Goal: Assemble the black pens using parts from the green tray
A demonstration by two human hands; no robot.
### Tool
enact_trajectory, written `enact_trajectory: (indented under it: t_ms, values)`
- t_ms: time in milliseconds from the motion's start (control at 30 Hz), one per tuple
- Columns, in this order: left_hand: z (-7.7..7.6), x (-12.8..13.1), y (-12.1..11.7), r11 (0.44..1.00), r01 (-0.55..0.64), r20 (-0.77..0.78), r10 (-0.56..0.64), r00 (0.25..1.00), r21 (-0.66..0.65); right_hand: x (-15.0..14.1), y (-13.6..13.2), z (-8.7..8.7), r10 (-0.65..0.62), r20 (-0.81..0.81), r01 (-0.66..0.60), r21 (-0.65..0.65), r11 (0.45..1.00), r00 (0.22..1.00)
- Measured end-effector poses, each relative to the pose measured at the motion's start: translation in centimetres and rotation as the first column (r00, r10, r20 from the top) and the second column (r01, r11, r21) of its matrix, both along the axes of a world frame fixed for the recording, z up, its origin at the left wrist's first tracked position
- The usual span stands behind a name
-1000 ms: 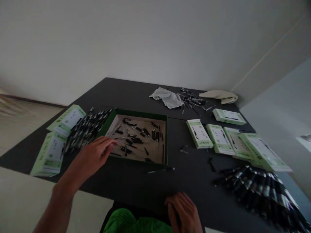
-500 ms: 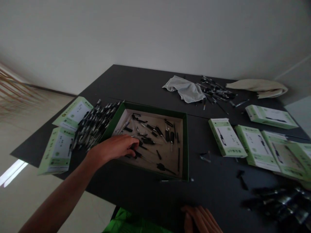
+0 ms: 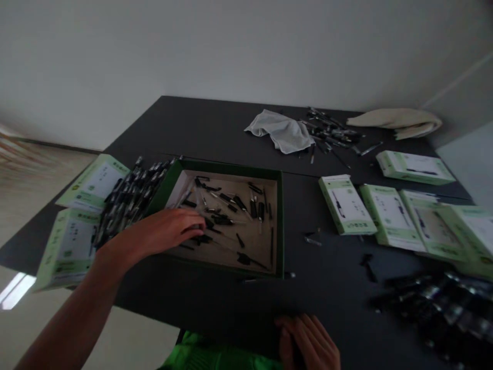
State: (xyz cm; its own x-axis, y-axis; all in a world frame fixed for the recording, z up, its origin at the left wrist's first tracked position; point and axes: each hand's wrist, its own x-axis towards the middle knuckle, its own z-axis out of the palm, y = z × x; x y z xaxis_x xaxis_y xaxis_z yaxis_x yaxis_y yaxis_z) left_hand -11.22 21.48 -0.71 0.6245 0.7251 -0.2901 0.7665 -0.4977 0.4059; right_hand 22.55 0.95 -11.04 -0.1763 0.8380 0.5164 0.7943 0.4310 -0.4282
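My left hand (image 3: 165, 232) reaches into a shallow green-rimmed box (image 3: 281, 226) on a dark table (image 3: 215, 128). Its fingertips curl down among several small black pen parts (image 3: 227, 210) on the box's tan floor; what they pinch, if anything, is hidden. My right hand (image 3: 308, 341) lies at the table's near edge, fingers together and stretched flat, holding nothing. A single pen (image 3: 269, 278) lies just in front of the box.
A heap of black pens (image 3: 131, 198) and two light green cartons (image 3: 94, 177) sit left of the box. Several green cartons (image 3: 389, 213) line the right side, with more pens (image 3: 435, 303) near right. A grey cloth (image 3: 283, 131), loose pens (image 3: 331, 133) and a beige cloth (image 3: 396, 121) lie at the back.
My left hand went from the box's left rim into the box, fingers settling among the parts. The view shifted sideways; my right hand stayed at the table edge.
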Motion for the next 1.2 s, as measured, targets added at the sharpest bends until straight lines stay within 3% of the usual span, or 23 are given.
enact_trajectory:
  t_ms: [133,300,500,567,700,833,1000,1200]
  values:
    - [-0.2,1.6,-0.2,0.998,0.012,0.076,-0.017,0.997,0.068,-0.5,0.7,2.1,0.041,-0.054,-0.044,-0.061,0.997,0.998]
    - [-1.0,3.6,-0.9,0.998,0.019,0.086,-0.025,0.996,0.064,-0.8,0.8,2.9,0.031,-0.158,-0.046,-0.093,0.995,0.987]
    - [-3.2,2.5,0.1,0.995,-0.088,0.016,0.087,0.996,0.047,1.0,0.7,3.4,0.063,-0.202,-0.116,-0.26,0.959,0.977]
    - [-3.3,2.2,0.2,0.987,-0.143,0.034,0.141,0.989,0.076,2.1,0.8,3.4,0.096,-0.199,-0.141,-0.226,0.964,0.975]
    - [-2.4,3.1,-0.6,0.979,-0.18,0.083,0.173,0.982,0.095,4.3,1.1,2.9,0.142,-0.145,-0.166,-0.171,0.971,0.979]
    - [-1.4,4.6,-1.5,0.987,-0.137,0.071,0.131,0.989,0.085,5.2,0.9,2.9,0.121,-0.208,-0.188,-0.339,0.922,0.971]
    - [-0.7,5.7,-1.9,0.992,-0.124,0.057,0.126,0.99,-0.034,4.9,0.9,3.5,0.109,-0.325,-0.258,-0.463,0.848,0.939]
    - [0.3,6.4,-2.4,0.99,-0.126,0.083,0.132,0.988,-0.069,4.6,0.8,3.8,0.102,-0.407,-0.278,-0.401,0.873,0.908]
